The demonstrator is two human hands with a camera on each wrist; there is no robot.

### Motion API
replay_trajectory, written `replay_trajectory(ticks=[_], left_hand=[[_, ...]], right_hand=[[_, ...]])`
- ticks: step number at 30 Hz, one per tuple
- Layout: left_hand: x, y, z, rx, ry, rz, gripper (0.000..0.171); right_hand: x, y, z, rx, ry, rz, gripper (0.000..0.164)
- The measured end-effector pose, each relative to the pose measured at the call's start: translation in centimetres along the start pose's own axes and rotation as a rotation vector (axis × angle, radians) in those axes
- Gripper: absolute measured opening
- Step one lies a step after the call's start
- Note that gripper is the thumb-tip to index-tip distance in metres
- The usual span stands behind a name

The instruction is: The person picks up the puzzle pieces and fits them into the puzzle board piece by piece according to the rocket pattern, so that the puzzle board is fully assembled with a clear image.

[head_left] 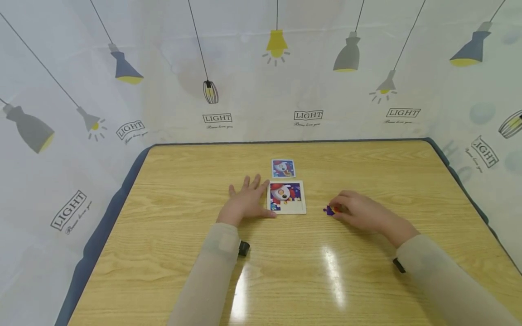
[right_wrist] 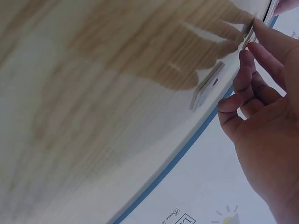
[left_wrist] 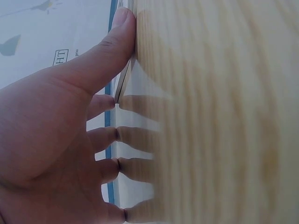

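Note:
On the wooden table lies a jigsaw puzzle board (head_left: pixel 291 208), partly filled with a white character in red, its lower part pale. My left hand (head_left: pixel 246 202) rests with fingers spread at the board's left side, thumb by its lower left corner. In the left wrist view the thumb (left_wrist: pixel 112 44) reaches along the board's edge. To the right of the board, my right hand (head_left: pixel 360 211) pinches a purple puzzle piece (head_left: pixel 329 210) with some red and orange, low over the table. Its fingertips hide part of the piece.
Behind the board lies a small picture card (head_left: pixel 283 168) with a similar character. A thin flat piece (right_wrist: pixel 205 88) lies near the right fingers in the right wrist view. The wooden table (head_left: pixel 163 253) meets a lamp-printed wall covering (head_left: pixel 253 72) at the back and sides.

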State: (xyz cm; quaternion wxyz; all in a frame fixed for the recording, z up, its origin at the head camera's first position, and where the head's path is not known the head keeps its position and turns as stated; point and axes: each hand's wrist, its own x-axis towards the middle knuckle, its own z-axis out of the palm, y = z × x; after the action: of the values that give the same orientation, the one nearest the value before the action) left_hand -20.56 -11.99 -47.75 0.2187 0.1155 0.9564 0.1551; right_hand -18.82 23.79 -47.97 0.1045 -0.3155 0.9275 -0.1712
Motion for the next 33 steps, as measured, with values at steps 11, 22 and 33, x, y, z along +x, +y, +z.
replay_trajectory(ticks=[11,22,33], left_hand=[[-0.2,0.1,-0.1,-0.006,-0.002,-0.001,0.114],[0.0,-0.1,0.0,-0.001,-0.006,-0.010,0.114],[0.2,-0.1,0.1,-0.001,-0.009,-0.011,0.113]], right_hand=[[2.0,-2.4,-0.3,0.030,0.006,-0.018,0.030],[6.6,-6.1,0.0,0.027,-0.040,-0.032,0.036],[8.8,-7.9,1.6,-0.110,-0.022,-0.157,0.030]])
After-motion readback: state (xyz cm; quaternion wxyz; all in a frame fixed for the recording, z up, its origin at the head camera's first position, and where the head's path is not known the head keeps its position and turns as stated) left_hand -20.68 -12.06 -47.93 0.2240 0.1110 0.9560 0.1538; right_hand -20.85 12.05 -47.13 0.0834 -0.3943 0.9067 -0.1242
